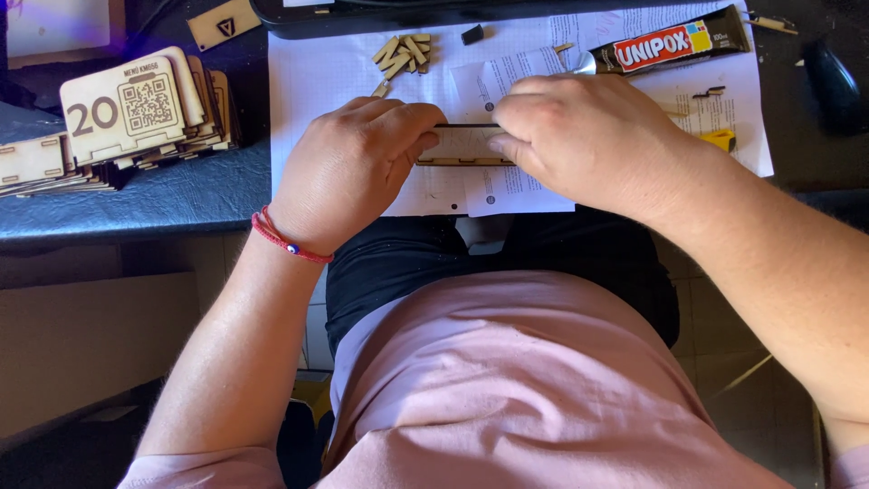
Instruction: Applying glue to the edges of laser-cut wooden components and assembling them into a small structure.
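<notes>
Pale plywood is what both hands close on: a small flat wooden piece (pixel 463 145) with a dark upper edge, lying on the white paper sheet (pixel 344 72) near the table's front edge. The left hand (pixel 348 172), with a red cord bracelet (pixel 285 240) on its wrist, pinches the piece's left end between thumb and fingers; the right hand (pixel 584 136) clamps its right end, fingers curled over the top. Most of the piece is hidden between them.

Relative to the paper sheet: a heap of small wooden tabs (pixel 403 52) lies at its far edge, a black glue tube (pixel 670 43) rests on its far right corner, a yellow cap (pixel 720 139) sits near its right edge, and a stack of wooden plaques (pixel 136 118) stands well to its left on the dark tabletop (pixel 181 195).

This looks like a pressing-together step, two thin parts being squeezed along a joint. The move to follow would call for even pressure and keeping the edges aligned.
</notes>
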